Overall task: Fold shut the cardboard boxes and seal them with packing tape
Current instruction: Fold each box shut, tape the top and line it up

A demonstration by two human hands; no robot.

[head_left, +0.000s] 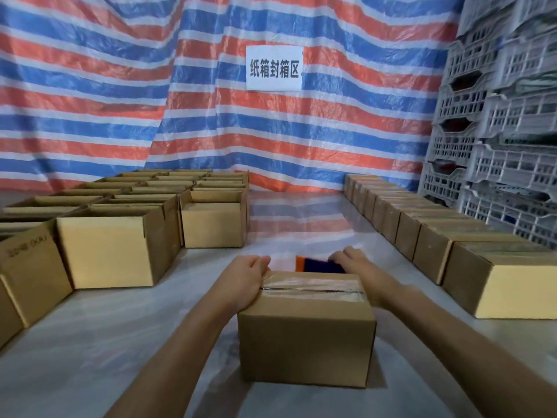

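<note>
Cardboard box [307, 336] sits near centre on the pale plastic-covered surface [120, 342], flaps folded shut. A strip of clear tape [313, 286] runs left to right along the top seam.

Left hand [245, 277]: lies over the left end of the box top, on the end of the tape. Fingers together and roughly straight, pressing down, nothing gripped.

Right hand [349, 259]: at the far right edge of the box top, fingers curled over a dark blue and orange object [319, 265]. It is motion-blurred, probably a tape dispenser, and sits just beyond the far edge of the box.

Left side: open-topped boxes [111, 248] in rows, flaps up. Right side: a row of closed boxes [437, 245] running from near to far. Far right: stacked grey plastic crates [497, 146]. Behind: red, blue and white striped tarp [120, 86] bearing a white printed sign [273, 67].
</note>
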